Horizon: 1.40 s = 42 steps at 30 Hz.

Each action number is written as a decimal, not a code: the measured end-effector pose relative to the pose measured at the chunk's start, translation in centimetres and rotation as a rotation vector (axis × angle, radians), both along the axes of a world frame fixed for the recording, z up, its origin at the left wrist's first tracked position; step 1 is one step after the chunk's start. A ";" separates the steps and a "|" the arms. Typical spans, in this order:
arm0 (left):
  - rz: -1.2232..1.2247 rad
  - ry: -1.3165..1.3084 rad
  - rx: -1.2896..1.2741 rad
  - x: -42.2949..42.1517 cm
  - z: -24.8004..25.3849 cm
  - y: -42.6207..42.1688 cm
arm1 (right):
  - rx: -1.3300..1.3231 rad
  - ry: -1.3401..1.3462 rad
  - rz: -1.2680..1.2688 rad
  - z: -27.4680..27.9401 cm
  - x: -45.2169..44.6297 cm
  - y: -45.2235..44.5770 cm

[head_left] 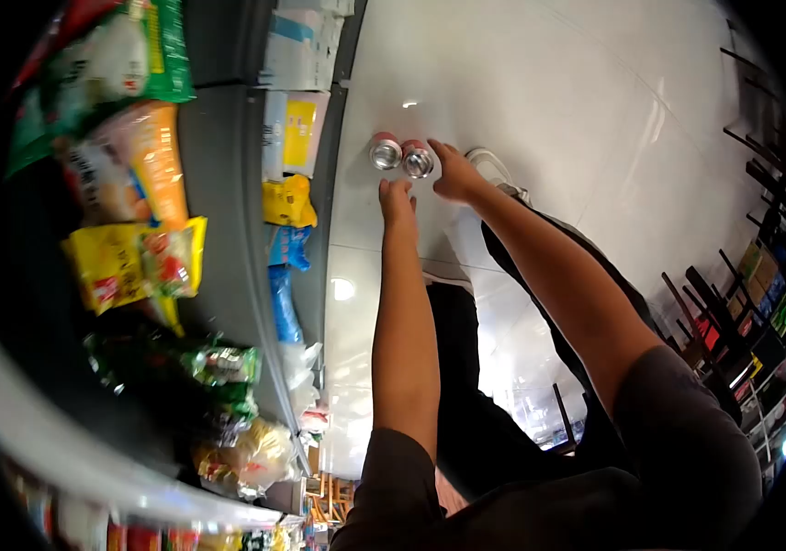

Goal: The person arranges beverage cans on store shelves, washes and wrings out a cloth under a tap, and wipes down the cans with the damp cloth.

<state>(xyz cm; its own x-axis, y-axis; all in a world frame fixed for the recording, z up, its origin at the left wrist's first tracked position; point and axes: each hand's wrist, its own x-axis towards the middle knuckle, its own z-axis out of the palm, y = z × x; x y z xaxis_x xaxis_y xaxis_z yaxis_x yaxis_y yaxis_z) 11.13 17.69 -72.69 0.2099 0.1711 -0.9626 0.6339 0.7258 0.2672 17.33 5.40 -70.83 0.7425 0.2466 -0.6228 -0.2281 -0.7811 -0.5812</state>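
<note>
Here, right fingers [439, 149] (loosely parted) reach beside two cans [418, 163].

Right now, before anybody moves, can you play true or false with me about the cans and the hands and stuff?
1. Two cans are on the floor. True.
2. One can is stacked on top of the other. False: they are side by side.
3. The right hand is beside the can farther from the shelf. True.
4. The left hand is holding a yellow packet. False: it is near the cans, and yellow packets are on the shelf.
5. The person's sleeves are dark. True.
6. The person has bare feet. False: a pale shoe shows near the right hand.
</note>
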 end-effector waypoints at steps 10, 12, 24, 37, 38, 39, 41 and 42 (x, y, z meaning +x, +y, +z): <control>0.109 -0.376 -0.010 -4.5 8.1 -8.6 | 0.436 0.295 -0.542 5.1 -7.0 -4.8; -0.038 -0.456 0.054 -6.1 15.2 -10.6 | 0.461 0.194 -0.471 9.2 -9.4 -8.3; -0.766 -0.853 1.165 -13.3 61.3 -4.4 | 0.224 -0.060 0.401 65.0 -5.5 -5.9; -0.086 -0.941 1.361 -20.1 102.4 6.1 | 1.191 -0.113 0.856 104.8 -8.1 9.1; 0.082 -0.950 1.122 -20.9 105.3 6.8 | 1.336 -0.127 0.848 104.9 -8.0 10.6; 0.124 -1.136 1.335 -20.7 106.8 8.1 | 1.403 -0.111 0.743 106.5 -9.3 10.9; 0.220 -1.121 1.465 -19.0 111.3 9.6 | 1.328 -0.566 0.819 108.4 -7.8 12.7; 0.208 -1.133 1.440 -18.6 112.1 11.4 | 1.330 -0.620 0.837 109.3 -8.0 13.3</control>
<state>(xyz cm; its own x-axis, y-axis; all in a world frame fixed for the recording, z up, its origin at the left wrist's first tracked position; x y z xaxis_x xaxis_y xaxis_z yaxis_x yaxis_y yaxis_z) -7.47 29.07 39.43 0.4450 0.7393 0.5055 -0.3290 -0.3900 0.8600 9.33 18.74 38.44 0.1815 0.7468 0.6398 0.4640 0.5086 -0.7253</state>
